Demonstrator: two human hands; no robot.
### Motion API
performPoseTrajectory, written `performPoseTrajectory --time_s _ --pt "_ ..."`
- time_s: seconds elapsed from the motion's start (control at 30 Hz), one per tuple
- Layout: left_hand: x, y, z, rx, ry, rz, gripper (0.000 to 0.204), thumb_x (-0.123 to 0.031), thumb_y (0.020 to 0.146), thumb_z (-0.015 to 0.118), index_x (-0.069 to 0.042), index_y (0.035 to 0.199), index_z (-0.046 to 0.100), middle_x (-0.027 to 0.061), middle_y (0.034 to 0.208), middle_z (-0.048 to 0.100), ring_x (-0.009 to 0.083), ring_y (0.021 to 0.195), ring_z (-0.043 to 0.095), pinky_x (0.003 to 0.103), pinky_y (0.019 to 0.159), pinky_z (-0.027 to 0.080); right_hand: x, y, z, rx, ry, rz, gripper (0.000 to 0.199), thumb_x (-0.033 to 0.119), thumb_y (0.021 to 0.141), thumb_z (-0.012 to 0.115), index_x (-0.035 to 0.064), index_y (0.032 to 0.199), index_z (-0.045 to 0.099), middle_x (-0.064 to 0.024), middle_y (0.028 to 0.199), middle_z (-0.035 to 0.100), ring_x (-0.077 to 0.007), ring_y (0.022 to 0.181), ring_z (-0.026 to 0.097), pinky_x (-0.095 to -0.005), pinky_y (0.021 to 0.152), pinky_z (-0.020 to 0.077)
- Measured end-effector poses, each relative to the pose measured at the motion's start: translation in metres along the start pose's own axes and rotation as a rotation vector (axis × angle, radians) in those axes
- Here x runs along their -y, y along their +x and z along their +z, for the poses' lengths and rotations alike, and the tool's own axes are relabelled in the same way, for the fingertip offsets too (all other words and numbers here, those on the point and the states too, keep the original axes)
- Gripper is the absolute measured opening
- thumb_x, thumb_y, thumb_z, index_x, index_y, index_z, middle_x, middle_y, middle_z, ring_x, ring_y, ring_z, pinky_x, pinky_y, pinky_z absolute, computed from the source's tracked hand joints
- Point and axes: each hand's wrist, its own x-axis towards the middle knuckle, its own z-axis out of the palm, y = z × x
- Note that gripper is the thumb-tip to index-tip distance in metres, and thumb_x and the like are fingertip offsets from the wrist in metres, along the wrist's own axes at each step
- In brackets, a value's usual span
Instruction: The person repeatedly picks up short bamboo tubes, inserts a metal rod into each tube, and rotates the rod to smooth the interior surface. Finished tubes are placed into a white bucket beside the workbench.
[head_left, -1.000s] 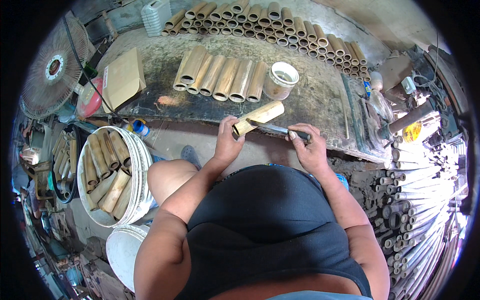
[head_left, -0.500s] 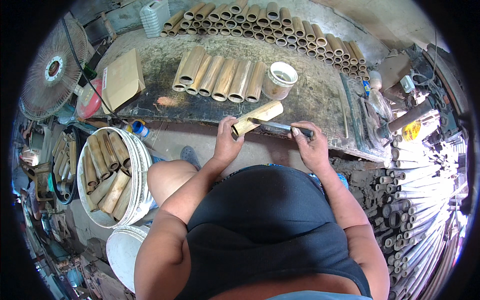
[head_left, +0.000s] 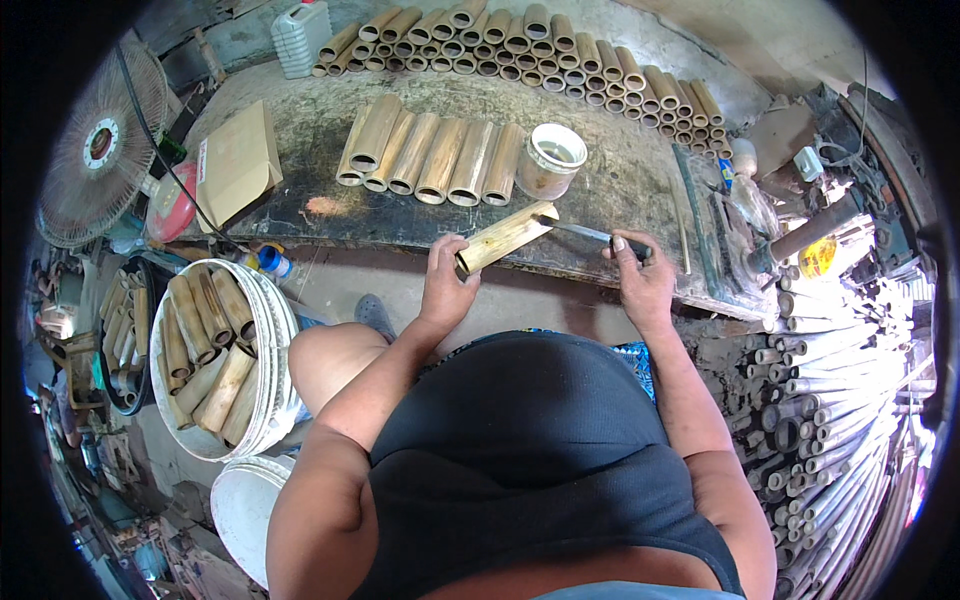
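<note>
My left hand (head_left: 448, 277) is closed around the near left end of a pale bamboo tube (head_left: 503, 238), which is tilted up to the right above the table's front edge. In my right hand (head_left: 643, 273) is the dark handle of a slim brush-like tool (head_left: 583, 232) with a grey shaft. Its dark tip lies against the tube near the far right end. Just behind the tube stands a white tub (head_left: 552, 163), its contents hard to make out. Left of the tub, several bamboo tubes (head_left: 438, 162) lie side by side on the dark worktable (head_left: 620, 190).
More cut tubes (head_left: 535, 50) are stacked at the back. A flattened cardboard box (head_left: 240, 165) and a fan (head_left: 100, 145) are at the left. Below them, a white bucket (head_left: 275, 350) holds bamboo pieces. Long poles (head_left: 840, 400) are piled at the right, below a bench vise (head_left: 765, 255).
My right hand has shifted right, sliding the tool's tip along the tube from its middle toward the far right end. My left hand still grips the tube's near end.
</note>
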Motion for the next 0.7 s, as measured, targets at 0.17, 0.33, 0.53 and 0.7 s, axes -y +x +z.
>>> performPoseTrajectory --time_s 0.17,0.33,0.53,0.7 --pt "0.002 0.0 -0.001 0.002 0.011 0.032 0.056 0.003 0.073 0.076 -0.006 0.122 0.049 0.0182 0.133 0.051 0.0367 0.127 0.051 0.043 0.102 0.048 -0.004 0.0 0.001 0.027 -0.105 -0.039 0.017 0.012 0.102 0.063 -0.0009 0.113 0.067 -0.0087 0.091 0.072 -0.0126 0.085 0.069 -0.0261 0.079 0.0533" --pt "0.001 0.0 0.0 0.004 -0.002 0.018 0.056 0.002 0.073 0.076 -0.006 0.122 0.049 0.0187 0.132 0.052 0.037 0.126 0.051 0.044 0.103 0.047 0.001 0.001 0.0 0.029 -0.086 -0.037 0.019 0.013 0.101 0.064 -0.0016 0.113 0.067 -0.0078 0.089 0.073 -0.0122 0.084 0.069 -0.0265 0.078 0.0532" --pt "-0.003 0.0 -0.002 0.019 -0.068 -0.027 0.052 0.005 0.074 0.072 -0.003 0.12 0.05 0.0212 0.132 0.05 0.0406 0.129 0.049 0.046 0.111 0.04 0.004 0.002 -0.001 0.027 -0.144 -0.07 0.018 0.013 0.101 0.064 -0.0011 0.112 0.068 -0.0084 0.089 0.073 -0.0119 0.085 0.069 -0.0267 0.078 0.0531" --pt "-0.002 0.001 -0.002 0.015 -0.057 -0.016 0.052 0.003 0.075 0.074 -0.003 0.12 0.05 0.0208 0.131 0.051 0.04 0.128 0.05 0.045 0.11 0.041 0.006 0.002 0.002 0.025 -0.093 -0.019 0.017 0.011 0.1 0.065 -0.0002 0.111 0.068 -0.0102 0.091 0.073 -0.0135 0.085 0.07 -0.0277 0.077 0.0534"
